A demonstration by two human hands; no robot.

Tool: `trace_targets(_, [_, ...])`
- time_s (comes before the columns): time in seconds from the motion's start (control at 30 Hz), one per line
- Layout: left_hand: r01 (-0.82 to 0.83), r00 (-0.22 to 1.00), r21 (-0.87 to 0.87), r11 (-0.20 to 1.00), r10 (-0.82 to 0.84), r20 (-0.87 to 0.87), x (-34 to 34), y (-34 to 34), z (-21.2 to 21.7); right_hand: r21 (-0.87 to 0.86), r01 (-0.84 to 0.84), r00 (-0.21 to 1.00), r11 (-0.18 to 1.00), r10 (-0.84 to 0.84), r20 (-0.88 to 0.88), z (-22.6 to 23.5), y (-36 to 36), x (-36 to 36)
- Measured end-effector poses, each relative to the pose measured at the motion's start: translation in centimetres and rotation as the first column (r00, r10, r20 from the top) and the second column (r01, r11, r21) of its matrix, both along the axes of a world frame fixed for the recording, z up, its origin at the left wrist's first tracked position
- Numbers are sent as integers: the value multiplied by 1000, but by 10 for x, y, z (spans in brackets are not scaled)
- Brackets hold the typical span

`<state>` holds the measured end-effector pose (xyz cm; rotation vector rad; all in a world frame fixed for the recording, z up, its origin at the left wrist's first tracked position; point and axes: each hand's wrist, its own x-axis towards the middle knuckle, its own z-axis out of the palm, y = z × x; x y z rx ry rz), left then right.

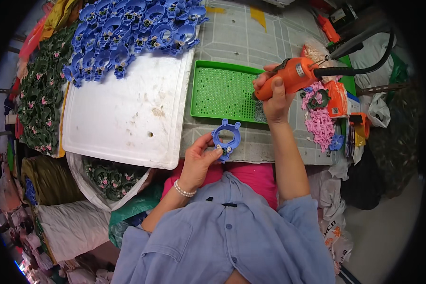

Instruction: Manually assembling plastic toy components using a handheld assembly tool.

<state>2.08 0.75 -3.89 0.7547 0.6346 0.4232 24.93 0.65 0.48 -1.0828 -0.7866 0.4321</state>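
Between the thumb and fingers of my left hand (199, 158) is a blue plastic ring-shaped part (227, 137) with small tabs and tiny light-coloured pieces on its near side. It is held at the table's front edge. My right hand (277, 97) grips an orange power screwdriver (291, 78), its black cord running off to the upper right. The tool's tip points down and left over the right end of a green perforated tray (217, 94). Small silvery pieces, too tiny to name, lie in that end of the tray. The ring and the tool are apart.
A white board (128, 113) lies at left, with many blue ring parts (132, 33) heaped on its far end. Dark green parts with pink bits (42, 99) stand further left. Pink pieces (319, 125) and an orange packet (336, 99) sit at right. An open white sack (109, 182) hangs below the board.
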Motion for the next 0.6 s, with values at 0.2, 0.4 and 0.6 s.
trace_targets(0.2, [6, 999, 6, 1000, -5, -42, -1, 0, 1, 63, 7, 999, 998, -4, -52, -9, 2, -3])
trace_targets(0.4, [20, 1000, 19, 1000, -20, -23, 0, 1, 1, 72, 18, 998, 997, -14, -56, -13, 4, -2])
trace_targets(0.6, [9, 1000, 36, 999, -8, -16, -2, 1, -3, 48, 45, 999, 998, -44, -21, -14, 6, -4])
